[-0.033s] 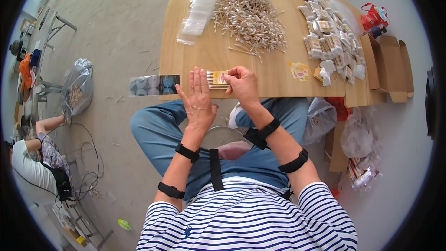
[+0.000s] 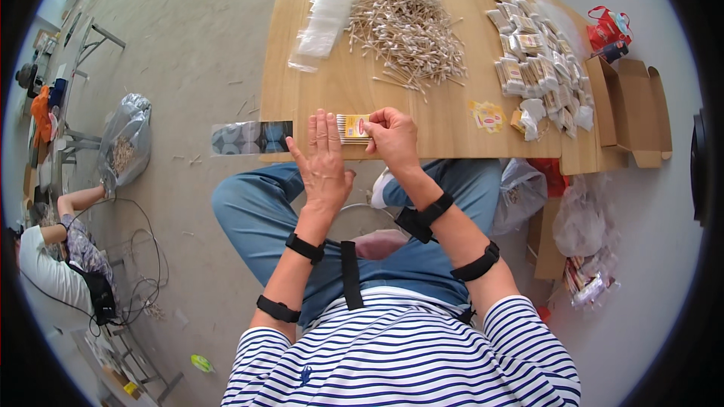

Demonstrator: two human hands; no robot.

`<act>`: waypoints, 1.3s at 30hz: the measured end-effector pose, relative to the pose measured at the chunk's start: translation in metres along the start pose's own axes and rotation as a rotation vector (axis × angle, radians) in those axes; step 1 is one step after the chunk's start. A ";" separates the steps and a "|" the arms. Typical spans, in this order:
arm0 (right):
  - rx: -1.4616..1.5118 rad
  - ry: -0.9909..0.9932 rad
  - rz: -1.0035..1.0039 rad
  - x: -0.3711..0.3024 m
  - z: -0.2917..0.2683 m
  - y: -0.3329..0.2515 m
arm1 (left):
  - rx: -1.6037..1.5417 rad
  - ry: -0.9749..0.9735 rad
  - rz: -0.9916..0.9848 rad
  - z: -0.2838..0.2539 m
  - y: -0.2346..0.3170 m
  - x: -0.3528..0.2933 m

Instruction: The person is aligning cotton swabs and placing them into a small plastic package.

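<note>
Near the front edge of the wooden table, a flat row of cotton swabs point(image 2: 353, 140) lies with a yellow printed card point(image 2: 356, 126) over it. My right hand point(image 2: 394, 137) pinches the card and swabs at their right end, thumb on top; the fingers beneath are partly hidden. At the other end, my left hand point(image 2: 324, 162) lies flat with its fingers stretched out, its edge against or very close to the swab tips. Farther back is a big heap of loose cotton swabs point(image 2: 411, 26). Left of that heap sits a stack of clear plastic bags point(image 2: 320, 26).
Many packed swab bundles point(image 2: 528, 45) are piled at the table's right, near loose yellow cards point(image 2: 487, 116). An open cardboard box point(image 2: 630, 109) stands beyond them. A dark patterned sheet point(image 2: 249, 137) overhangs the left edge. Another person point(image 2: 56, 264) sits at far left by a bag of swabs point(image 2: 124, 143).
</note>
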State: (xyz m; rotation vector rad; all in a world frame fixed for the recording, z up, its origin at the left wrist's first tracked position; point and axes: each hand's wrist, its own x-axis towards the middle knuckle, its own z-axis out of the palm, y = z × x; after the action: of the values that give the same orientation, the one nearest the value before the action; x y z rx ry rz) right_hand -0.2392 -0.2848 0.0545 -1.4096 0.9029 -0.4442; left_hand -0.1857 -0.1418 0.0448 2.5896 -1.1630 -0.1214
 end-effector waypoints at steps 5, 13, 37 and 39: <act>-0.022 0.013 0.011 -0.003 0.009 0.000 | -0.032 0.030 0.015 0.002 0.001 -0.001; -0.016 0.058 -0.007 -0.002 0.010 0.002 | -0.035 0.029 0.069 0.008 0.003 0.004; -1.261 -0.170 -0.760 -0.019 0.001 0.036 | 0.124 0.121 0.114 0.027 0.000 0.005; -1.249 -0.182 -0.735 -0.020 0.001 0.033 | -0.016 0.052 0.073 0.017 -0.001 0.006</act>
State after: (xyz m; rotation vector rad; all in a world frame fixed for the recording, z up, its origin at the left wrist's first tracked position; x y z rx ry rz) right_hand -0.2586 -0.2640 0.0278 -2.9062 0.4304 -0.2523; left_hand -0.1843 -0.1498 0.0284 2.5177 -1.2310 -0.0477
